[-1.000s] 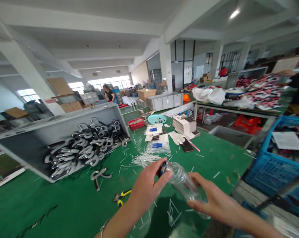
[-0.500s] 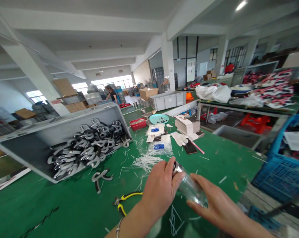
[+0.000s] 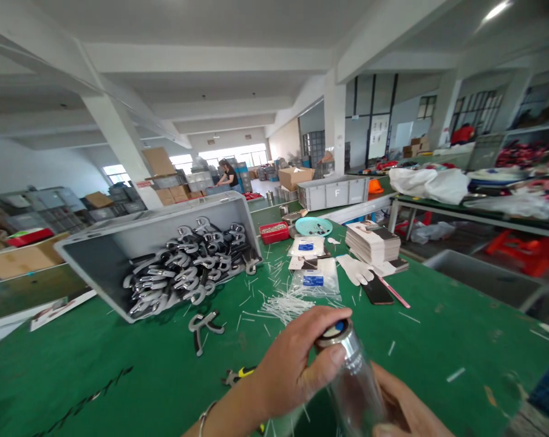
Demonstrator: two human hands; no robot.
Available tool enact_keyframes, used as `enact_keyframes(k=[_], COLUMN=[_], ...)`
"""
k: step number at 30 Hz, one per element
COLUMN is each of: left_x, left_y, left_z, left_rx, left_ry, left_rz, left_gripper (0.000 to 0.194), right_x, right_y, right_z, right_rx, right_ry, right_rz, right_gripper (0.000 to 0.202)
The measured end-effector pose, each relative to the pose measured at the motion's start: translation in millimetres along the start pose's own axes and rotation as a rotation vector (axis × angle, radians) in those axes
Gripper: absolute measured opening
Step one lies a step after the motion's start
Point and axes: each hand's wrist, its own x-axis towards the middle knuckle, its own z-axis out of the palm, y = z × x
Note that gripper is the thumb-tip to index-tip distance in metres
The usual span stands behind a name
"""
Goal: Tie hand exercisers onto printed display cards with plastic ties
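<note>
A clear bottle with a silvery metal cap is between my two hands at the near side of the green table. The fingers and thumb of my left hand grip the cap at its rim; a blue patch shows on its top. My right hand is wrapped round the lower body of the bottle, which leans slightly. Beneath my left forearm lie yellow-handled cutting pliers, partly hidden. Farther left, a single grey-and-black spring clamp rests on the table.
A grey crate on its side holds many clamps. White plastic strips are scattered mid-table, near plastic packets, a white glove, a phone, stacked cards, a red box and a turquoise dish.
The bottle has come nearer and stands more upright, its cap top now facing me. My right hand has moved down along its body. The view has turned a little to the left.
</note>
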Motion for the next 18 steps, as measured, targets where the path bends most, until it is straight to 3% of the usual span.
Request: enact_keyframes(k=[4, 7, 13, 15, 18], left_x=[-0.8, -3.3, -15.8, -25.5, -68.7], left_y=[-3.1, -14.5, -40.7, -64.2, -127.4], left_z=[-16.3, -26.6, -58.9, -68.4, -78.8], left_rx=[0.025, 0.014, -0.213, -0.296, -0.202], left_ry=[0.148, 0.250, 0.124, 0.167, 0.403], left_rz=[-0.214, -0.289, -0.263, -0.342, -0.557], left_gripper=[0.046, 0.038, 0.043, 0.050, 0.053], right_x=[33.1, 54.7, 89.8, 110.9, 161.3], right_y=[25.3, 37.5, 38.0, 42.3, 57.8], right_z=[4.9, 9.7, 24.0, 26.0, 17.5], right_rx=[-0.227, -0.280, -0.129, -0.101, -0.053], right_ry=[0.153, 0.157, -0.031, -0.054, -0.045], right_rz=[-0.102, -0.123, -0.083, -0.088, -0.114], right_gripper=[0.065, 0.061, 0.062, 0.061, 0.059])
